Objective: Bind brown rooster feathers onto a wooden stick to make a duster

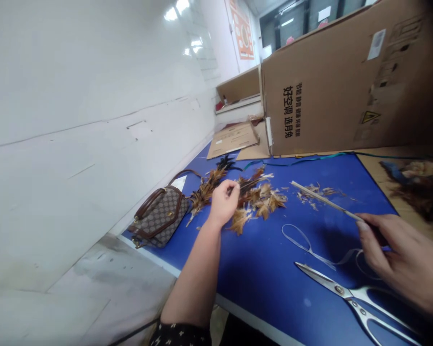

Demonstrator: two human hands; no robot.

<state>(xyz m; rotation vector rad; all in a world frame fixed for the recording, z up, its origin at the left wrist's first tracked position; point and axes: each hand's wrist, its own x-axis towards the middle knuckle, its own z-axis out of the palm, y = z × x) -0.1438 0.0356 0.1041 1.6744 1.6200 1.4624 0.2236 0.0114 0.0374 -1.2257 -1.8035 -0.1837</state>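
Note:
My right hand (404,254) grips one end of a thin, pale stick (324,199), which points left across the table. My left hand (224,202) reaches into the brown and tan feathers (263,199), its fingers pinched together. Whatever lies between those fingertips is hidden. Close by on the left runs a bunch of brown feathers (207,187) with a black tip (225,163). Small feather scraps (313,192) lie under the far end of the stick. Silver scissors (346,293) rest near my right hand, beside a loop of clear plastic strip (308,247).
A patterned handbag (169,216) with brown handles stands at the table's left edge against the white wall. Behind the blue table (260,274) rises a large cardboard box (332,96). Flat cardboard (234,139) and a green ribbon (310,158) lie at the back; a dark feather pile (418,187) is at right.

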